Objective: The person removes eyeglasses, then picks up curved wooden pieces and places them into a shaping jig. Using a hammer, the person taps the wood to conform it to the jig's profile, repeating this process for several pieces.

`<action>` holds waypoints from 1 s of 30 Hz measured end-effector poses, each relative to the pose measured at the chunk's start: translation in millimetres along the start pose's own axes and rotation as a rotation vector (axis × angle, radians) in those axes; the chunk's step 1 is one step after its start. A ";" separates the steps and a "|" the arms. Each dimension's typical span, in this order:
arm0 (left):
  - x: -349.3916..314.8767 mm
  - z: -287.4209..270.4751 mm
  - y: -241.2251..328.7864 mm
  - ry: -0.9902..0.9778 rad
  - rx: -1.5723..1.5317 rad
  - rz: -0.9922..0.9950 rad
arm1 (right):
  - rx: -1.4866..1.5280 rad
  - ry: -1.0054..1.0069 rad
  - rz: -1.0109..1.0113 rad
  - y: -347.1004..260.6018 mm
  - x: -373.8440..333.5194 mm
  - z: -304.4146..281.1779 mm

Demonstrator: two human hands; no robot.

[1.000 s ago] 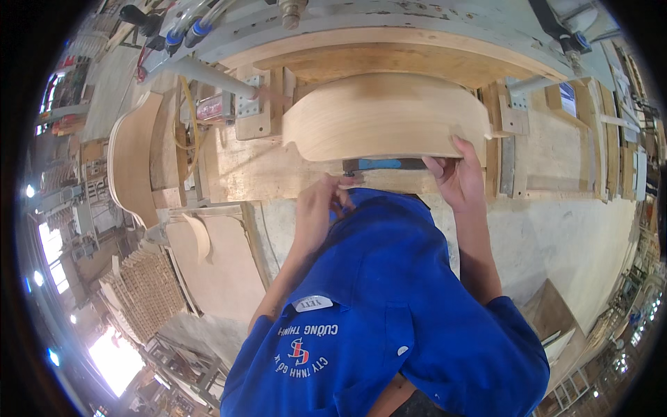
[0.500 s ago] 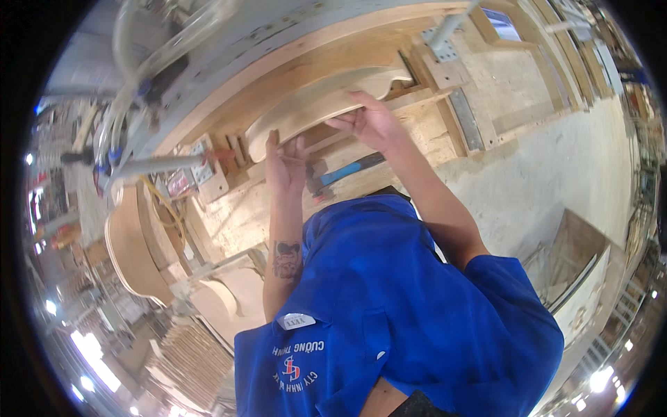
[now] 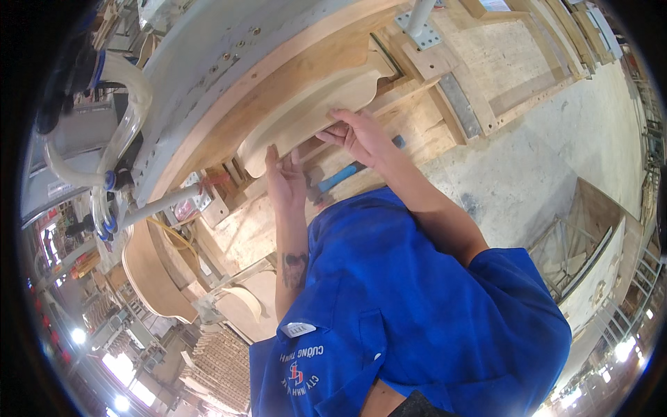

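Observation:
A pale curved wooden panel with a wavy outline lies against the inner edge of a thick curved wooden form. My left hand grips the panel's near edge toward its left end, thumb on the upper face and fingers beneath. Farther right along that edge, my right hand holds it the same way, its thumb on top. Under the panel, my fingertips are partly hidden. Just below my hands, a hammer with a blue handle lies on the wooden bench surface.
A grey metal beam runs behind the form. Metal rods on drilled plates stand at both ends. Clear hoses hang at left. Curved wooden pieces and stacked wood parts lie lower left; a wooden bin stands right.
My view has turned, so the beam and hoses show more. Both hands keep their grip on the panel, whose upper face now shows more broadly beside the form.

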State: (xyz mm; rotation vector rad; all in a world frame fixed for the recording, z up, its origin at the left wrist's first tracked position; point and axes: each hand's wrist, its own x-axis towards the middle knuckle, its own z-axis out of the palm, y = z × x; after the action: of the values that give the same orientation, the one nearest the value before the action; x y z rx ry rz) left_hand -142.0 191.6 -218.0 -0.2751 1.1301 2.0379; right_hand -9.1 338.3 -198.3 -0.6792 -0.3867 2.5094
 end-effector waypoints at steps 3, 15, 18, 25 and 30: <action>2.7 0.4 1.6 -0.014 -0.020 -0.017 | 0.021 -0.018 0.021 -2.5 3.3 -0.7; -10.9 21.5 6.1 -0.012 0.167 0.060 | 0.027 0.050 -0.015 -6.3 3.5 -2.7; -2.6 -0.2 8.7 -0.124 0.100 0.059 | 0.012 0.012 0.041 -3.2 6.9 -4.5; -11.9 20.2 13.3 -0.014 0.020 0.025 | -0.065 0.014 0.077 -7.7 5.3 -6.7; -21.5 22.4 16.1 0.028 0.023 -0.071 | -0.068 0.063 0.085 -6.6 1.9 -7.6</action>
State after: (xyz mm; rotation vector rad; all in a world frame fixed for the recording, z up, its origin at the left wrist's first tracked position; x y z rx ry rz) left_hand -135.1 193.2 -183.8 -0.3280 1.1441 1.9633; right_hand -3.8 345.8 -202.8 -0.8155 -0.4308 2.5574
